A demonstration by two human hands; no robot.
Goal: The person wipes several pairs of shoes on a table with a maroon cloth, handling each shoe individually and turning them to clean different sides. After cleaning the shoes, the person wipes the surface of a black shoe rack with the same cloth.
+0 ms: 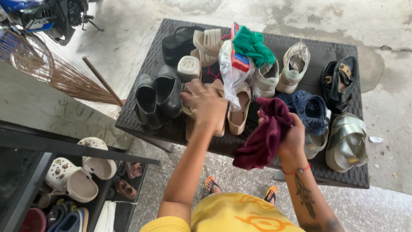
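Note:
My left hand [205,103] reaches down onto a beige flat shoe [223,124] on the dark woven table [334,172], fingers spread over it. Its partner, a second beige shoe [239,114], lies just to the right. My right hand [294,135] grips a bunched maroon cloth [264,133] above the table's near edge. Left of my left hand stand two black ankle boots [156,99]. A clear plastic bag [229,75] with a red and blue box [238,53] and a green cloth [253,45] sits behind the beige pair.
More footwear covers the table: cream platform sandals [208,43], white trainers [283,68], blue sandals [311,111], black buckled sandals [339,81], silver shoes [347,141]. A shoe rack with white clogs [73,178] stands at lower left. A twig broom [73,79] leans at left.

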